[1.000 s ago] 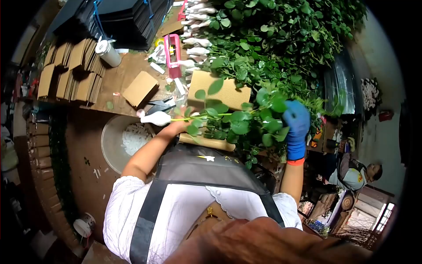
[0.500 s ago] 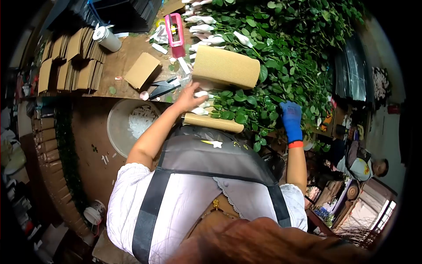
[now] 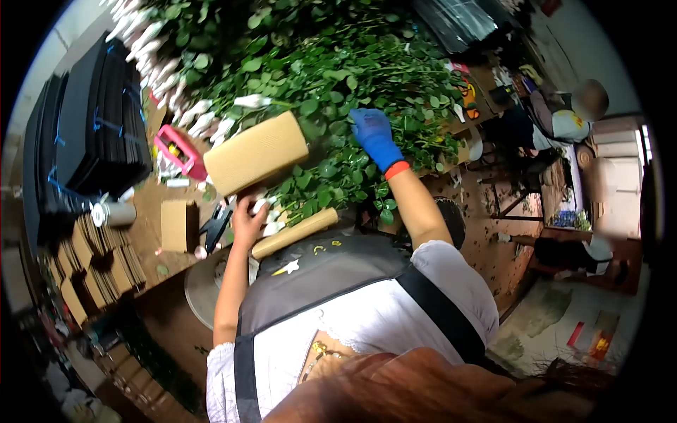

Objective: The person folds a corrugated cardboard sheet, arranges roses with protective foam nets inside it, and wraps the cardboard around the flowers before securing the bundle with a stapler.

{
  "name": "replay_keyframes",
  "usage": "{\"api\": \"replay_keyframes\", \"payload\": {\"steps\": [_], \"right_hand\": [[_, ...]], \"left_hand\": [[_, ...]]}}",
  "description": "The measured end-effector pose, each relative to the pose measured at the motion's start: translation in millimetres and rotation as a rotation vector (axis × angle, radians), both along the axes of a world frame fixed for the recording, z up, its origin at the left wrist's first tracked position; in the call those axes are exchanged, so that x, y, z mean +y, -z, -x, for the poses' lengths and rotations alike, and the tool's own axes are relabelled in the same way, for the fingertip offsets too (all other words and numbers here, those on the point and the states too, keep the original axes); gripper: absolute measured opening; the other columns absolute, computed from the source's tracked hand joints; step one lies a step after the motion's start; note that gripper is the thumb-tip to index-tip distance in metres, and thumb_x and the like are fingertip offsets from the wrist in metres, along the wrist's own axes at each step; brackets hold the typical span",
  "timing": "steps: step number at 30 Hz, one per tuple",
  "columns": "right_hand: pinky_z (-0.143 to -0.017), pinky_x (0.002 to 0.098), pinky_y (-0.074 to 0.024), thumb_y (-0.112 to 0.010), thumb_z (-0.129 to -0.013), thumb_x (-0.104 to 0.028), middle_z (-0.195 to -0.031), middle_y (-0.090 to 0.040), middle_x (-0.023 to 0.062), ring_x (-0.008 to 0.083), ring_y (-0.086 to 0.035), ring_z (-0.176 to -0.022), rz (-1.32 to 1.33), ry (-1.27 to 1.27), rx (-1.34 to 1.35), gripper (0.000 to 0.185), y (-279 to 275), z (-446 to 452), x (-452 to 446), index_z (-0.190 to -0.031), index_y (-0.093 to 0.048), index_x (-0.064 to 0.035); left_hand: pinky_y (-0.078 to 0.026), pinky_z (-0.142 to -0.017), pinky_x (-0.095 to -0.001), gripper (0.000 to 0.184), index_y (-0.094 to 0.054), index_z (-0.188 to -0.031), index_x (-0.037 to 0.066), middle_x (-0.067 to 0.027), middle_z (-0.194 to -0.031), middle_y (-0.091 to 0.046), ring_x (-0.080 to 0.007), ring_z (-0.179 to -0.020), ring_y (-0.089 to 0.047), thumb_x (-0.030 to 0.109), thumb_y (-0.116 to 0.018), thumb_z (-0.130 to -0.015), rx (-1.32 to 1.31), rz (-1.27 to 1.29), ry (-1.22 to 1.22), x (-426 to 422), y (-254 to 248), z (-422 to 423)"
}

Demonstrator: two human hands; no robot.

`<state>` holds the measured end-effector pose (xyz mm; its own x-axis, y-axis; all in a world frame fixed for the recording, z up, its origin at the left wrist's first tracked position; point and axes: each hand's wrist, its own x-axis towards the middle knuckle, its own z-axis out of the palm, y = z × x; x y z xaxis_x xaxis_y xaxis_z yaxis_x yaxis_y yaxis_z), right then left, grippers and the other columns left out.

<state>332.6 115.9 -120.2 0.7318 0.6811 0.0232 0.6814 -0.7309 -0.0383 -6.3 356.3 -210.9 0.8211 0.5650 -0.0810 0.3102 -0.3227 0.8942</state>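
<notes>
leafy stems (image 3: pixel 310 190) lie at two o'clock from the bare left hand (image 3: pixel 247 224), its fingers parted near white-wrapped buds (image 3: pixel 273 228), perhaps to steady them. the gloved right hand (image 3: pixel 374 134) rests farther along, its grip unclear.

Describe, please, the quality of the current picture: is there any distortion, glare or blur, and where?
Head view: strong fisheye distortion, with black corners; head view: glare on the shiny sheeting, top right; head view: the hair along the bottom looks soft; head view: the blue-gloved right hand is reasonably clear.
</notes>
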Motion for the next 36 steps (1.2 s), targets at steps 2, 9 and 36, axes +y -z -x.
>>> {"api": "replay_keyframes", "payload": {"steps": [2, 9, 36], "right_hand": [[-0.091, 0.0458, -0.0514, -0.067, -0.079, -0.015, -0.113, -0.068, 0.0139, 0.0377, -0.062, -0.102, -0.162, -0.04, -0.113, 0.04, -9.4, 8.9, -9.6, -0.119, -0.065, -0.0107], [-0.101, 0.0469, -0.0458, -0.058, -0.081, -0.007, -0.119, -0.067, 0.017, 0.0382, -0.06, -0.112, -0.382, 0.099, -0.434, 0.038, -52.2, -91.5, -162.2, -0.117, -0.068, -0.0065], [-0.085, 0.0448, -0.0474, -0.052, -0.093, -0.032, -0.109, -0.071, 0.0101, 0.0296, -0.065, -0.104, 0.316, -0.155, -0.172, 0.026, -5.1, -166.6, 246.2, -0.103, -0.073, -0.0196]], "left_hand": [[-0.052, -0.07, -0.0289, 0.031, -0.062, -0.108, -0.002, -0.0086, -0.09, -0.067, -0.0139, -0.078, -0.061, 0.011, -0.078, -0.086, -0.044, -0.046, 0.017, -1.8, 1.7, 0.7], [-0.054, -0.072, -0.0333, 0.034, -0.068, -0.105, 0.001, -0.0129, -0.091, -0.071, -0.0215, -0.079, -0.068, 0.021, -0.082, -0.081, -0.009, -0.12, -0.028, -3.5, -0.3, 1.3], [-0.052, -0.084, -0.0401, 0.039, -0.067, -0.109, 0.0, -0.0213, -0.111, -0.062, -0.036, -0.099, -0.064, 0.024, -0.081, -0.082, 0.061, 0.081, -0.052, -10.2, -21.3, -0.7]]}}
